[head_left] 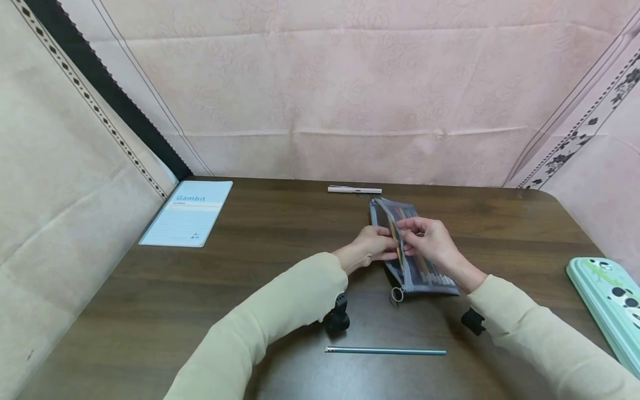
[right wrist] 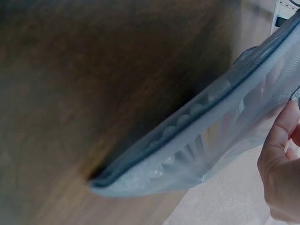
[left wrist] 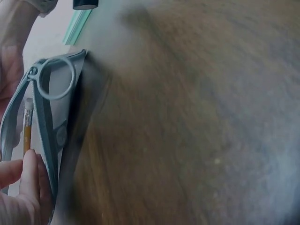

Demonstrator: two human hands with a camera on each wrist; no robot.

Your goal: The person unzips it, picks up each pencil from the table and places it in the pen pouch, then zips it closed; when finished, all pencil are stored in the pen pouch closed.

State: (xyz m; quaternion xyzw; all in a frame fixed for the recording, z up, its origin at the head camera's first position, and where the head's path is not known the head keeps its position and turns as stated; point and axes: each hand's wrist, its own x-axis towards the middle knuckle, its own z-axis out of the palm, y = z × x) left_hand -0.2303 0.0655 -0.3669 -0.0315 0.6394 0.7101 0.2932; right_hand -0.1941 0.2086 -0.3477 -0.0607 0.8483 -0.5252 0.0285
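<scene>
A grey see-through mesh zip pouch (head_left: pixel 434 283) lies on the brown table, its zip undone and a round pull ring (head_left: pixel 397 294) at the near corner. Between the thumb and fingers of my left hand (head_left: pixel 371 244) is a yellow pencil (left wrist: pixel 27 136), upright in the pouch's opening with its eraser end showing in the left wrist view. My right hand (head_left: pixel 431 241) pinches the pouch's right edge and holds the mouth apart. Through the mesh (right wrist: pixel 187 154), several slim sticks are visible in the right wrist view; their exact kind is blurred.
A teal pencil (head_left: pixel 385 351) lies crosswise near the front. Behind the pouch is a white pen (head_left: pixel 347 189). A light blue notebook (head_left: pixel 187 214) marked "Gambit" sits at the back left, and a mint green case (head_left: pixel 600 294) with cartoon animals at the right edge.
</scene>
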